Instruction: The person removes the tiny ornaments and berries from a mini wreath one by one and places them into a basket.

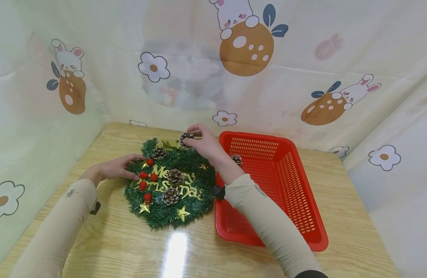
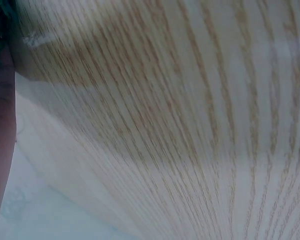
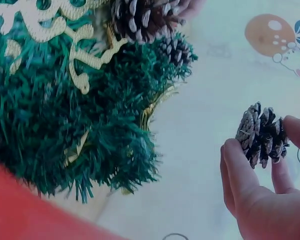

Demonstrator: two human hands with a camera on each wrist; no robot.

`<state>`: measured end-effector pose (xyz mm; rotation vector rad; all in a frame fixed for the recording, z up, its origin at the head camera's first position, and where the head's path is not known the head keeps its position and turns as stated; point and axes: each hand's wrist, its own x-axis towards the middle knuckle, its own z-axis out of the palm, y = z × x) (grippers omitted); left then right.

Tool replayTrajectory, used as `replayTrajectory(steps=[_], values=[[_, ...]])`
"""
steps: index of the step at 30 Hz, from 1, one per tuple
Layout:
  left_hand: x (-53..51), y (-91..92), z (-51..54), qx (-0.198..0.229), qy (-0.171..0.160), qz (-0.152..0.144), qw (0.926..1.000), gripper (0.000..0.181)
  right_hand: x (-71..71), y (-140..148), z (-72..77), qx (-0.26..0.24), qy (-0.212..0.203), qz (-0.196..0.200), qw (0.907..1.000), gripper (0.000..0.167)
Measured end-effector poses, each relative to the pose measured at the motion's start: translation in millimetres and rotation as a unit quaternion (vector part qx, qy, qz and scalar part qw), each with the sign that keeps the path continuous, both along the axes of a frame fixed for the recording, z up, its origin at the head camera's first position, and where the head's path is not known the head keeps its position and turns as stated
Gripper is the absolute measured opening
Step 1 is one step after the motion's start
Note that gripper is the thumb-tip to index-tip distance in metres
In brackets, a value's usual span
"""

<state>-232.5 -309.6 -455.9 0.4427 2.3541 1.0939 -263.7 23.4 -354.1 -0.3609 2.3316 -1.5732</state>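
Observation:
A green tinsel wreath (image 1: 196, 200) lies on the table, bearing gold "Merry Christmas" lettering (image 1: 190, 192), red berries (image 1: 147, 198), gold stars (image 1: 182, 213) and several pine cones (image 1: 171, 196). At its far edge my right hand (image 1: 205, 143) pinches a pine cone (image 3: 262, 135) with white-tipped scales between thumb and fingers, held off the wreath in the right wrist view. My left hand (image 1: 117, 167) rests against the wreath's left side, fingers spread over the greenery beside the berries. Only part of that hand's edge shows in the left wrist view.
A red plastic basket (image 1: 305, 185) stands to the right of the wreath, with one pine cone (image 1: 236, 159) at its left side. The wooden table (image 1: 112, 231) meets a patterned curtain (image 1: 185, 88) at the back and left.

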Motion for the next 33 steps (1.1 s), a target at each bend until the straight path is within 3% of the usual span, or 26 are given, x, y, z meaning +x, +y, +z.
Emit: replayTrajectory(steps=[19, 33], values=[[2.2, 2.1, 4.7, -0.001, -0.007, 0.002, 1.0000, 0.081, -6.5, 28.6, 15.6, -0.002, 0.013, -0.042, 0.9991, 0.041], [2.9, 2.7, 4.9, -0.001, -0.004, -0.001, 1.0000, 0.081, -26.0, 77.4, 0.7, 0.003, 0.012, -0.096, 0.9953, 0.046]])
